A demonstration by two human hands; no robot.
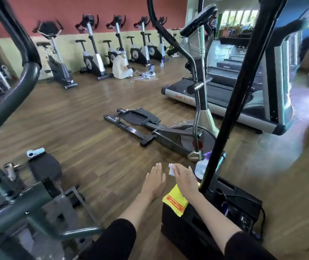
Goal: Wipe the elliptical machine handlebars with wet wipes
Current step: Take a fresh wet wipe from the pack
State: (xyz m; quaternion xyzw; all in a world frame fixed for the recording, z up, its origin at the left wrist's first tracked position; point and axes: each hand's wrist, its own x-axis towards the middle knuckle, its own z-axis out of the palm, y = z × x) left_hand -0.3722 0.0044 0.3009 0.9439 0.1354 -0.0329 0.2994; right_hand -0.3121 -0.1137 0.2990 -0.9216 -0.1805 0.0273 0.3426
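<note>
Right hand [184, 178]: its grip is closed on a white wet wipe [171, 169]; only a corner of the wipe shows past the fingers, toward the left hand.
Left hand [154, 180]: flat, fingers straight and together, grip wide and holding nothing; it hovers just beside the right hand, above the wooden floor [93, 147].
Wipe pack [175, 200]: a yellow packet lying on the edge of a black box-like base [196, 222], directly under the right wrist.
Handlebars: the nearest is the black upright bar [230, 102] just to the right of the right hand; the grey-green curved bar [3, 102] stands well apart on the left.
Wipe relative to bar: near the foot of the black bar but not touching it; the upper length of the bar is far above the hand.
Risk, dropped wipe: the wipe looks bunched and loosely held, so it could slip to the floor and pick up dirt before it reaches the bar.
Risk, poor coverage: a crumpled wipe would touch only a narrow strip of the bar; the free left hand could spread it first.
Risk, knocked things: a clear bottle [201, 166] stands right behind the right hand, and the pack sits at the edge, so a quick swing toward the bar could tip either.
Risk, blur: the right side of the view is smeared, so how the bar is mounted cannot be told.
</note>
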